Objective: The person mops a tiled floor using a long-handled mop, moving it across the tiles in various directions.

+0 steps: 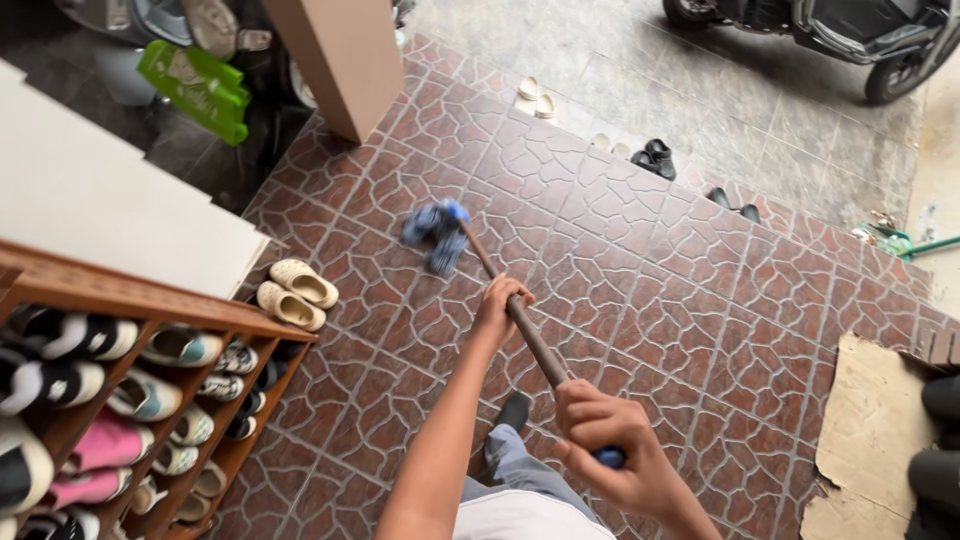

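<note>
Both hands grip the mop handle (530, 335), left hand (500, 305) closed midway, right hand (600, 440) closed at the end, mop head (437, 232) at eleven o'clock on the tiled floor (640, 260).

The left hand (500, 300) grips the brown mop handle (525, 325) midway, and the right hand (600, 440) closes around its blue upper end. The blue mop head (437, 232) lies on the red-brown tiled floor (640, 300). A wooden shoe rack (150, 310) full of shoes stands at the floor's left edge, with beige clogs (295, 293) just beside it. A torn cardboard sheet (870, 440) lies at the right edge.
</note>
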